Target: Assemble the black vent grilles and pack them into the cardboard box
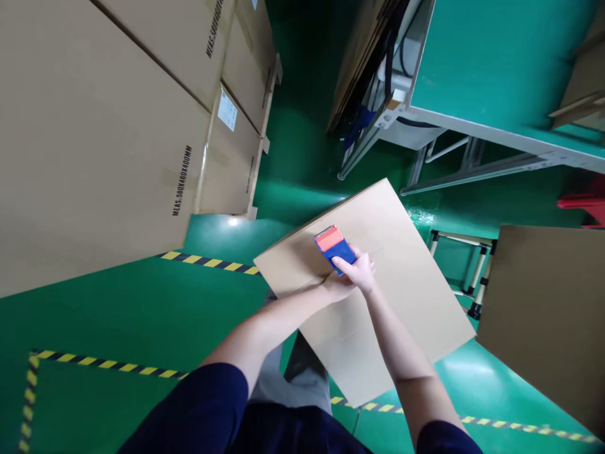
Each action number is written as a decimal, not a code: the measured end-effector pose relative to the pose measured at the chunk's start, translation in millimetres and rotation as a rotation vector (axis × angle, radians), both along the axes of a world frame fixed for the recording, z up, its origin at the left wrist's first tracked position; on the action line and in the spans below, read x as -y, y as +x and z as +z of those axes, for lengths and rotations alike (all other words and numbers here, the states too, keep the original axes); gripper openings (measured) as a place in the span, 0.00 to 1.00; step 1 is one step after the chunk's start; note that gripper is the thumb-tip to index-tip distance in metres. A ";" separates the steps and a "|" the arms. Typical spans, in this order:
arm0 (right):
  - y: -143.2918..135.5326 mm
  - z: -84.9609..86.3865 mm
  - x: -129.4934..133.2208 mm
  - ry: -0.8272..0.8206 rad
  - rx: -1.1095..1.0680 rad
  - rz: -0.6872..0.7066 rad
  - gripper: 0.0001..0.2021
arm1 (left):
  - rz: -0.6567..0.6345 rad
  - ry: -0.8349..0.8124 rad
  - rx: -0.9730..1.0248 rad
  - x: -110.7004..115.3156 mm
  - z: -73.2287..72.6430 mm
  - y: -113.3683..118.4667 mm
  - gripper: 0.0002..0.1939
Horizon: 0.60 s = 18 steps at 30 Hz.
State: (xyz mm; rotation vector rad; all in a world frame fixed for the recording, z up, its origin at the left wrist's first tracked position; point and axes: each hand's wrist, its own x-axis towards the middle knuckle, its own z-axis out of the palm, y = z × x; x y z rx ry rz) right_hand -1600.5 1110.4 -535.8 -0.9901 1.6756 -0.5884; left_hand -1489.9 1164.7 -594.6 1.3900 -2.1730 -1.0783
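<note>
Cartons (108, 139), stacked: left of the cardboard sheet (406, 258), their top and left sides cut off from my view. Workbench (491, 69), green-topped: beyond the sheet and to its right, far end out of my view. Brown panel (543, 309): right of the sheet, cropped at its outer side. Cardboard sheet, one: set slantwise, nearest corner over the floor tape (378, 407). Left hand (338, 287): over the sheet's left half, partly beneath the right; fingers hidden, so I cannot tell its grip. Right hand (362, 272): over the sheet, thumb pressed on blue, pinching the red-and-blue tool (336, 247). Red-and-blue tool, one: above the sheet's left half, blue end partly covered; long axis slants forward and left, red end foremost.
</note>
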 end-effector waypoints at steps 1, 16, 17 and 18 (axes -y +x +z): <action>-0.3 0.0 -2.4 -0.006 0.032 0.000 0.26 | 0.027 0.029 -0.048 -2.5 9.2 16.5 0.15; 8.4 13.5 8.5 0.023 0.064 -0.032 0.27 | 0.526 0.926 -0.477 193.6 55.8 59.6 0.20; 7.6 18.9 4.3 0.053 0.032 -0.027 0.27 | 0.549 0.888 -0.448 198.9 52.0 61.8 0.18; 5.7 24.5 -2.9 0.089 -0.007 -0.024 0.27 | 0.574 0.842 -0.415 207.3 47.9 65.8 0.17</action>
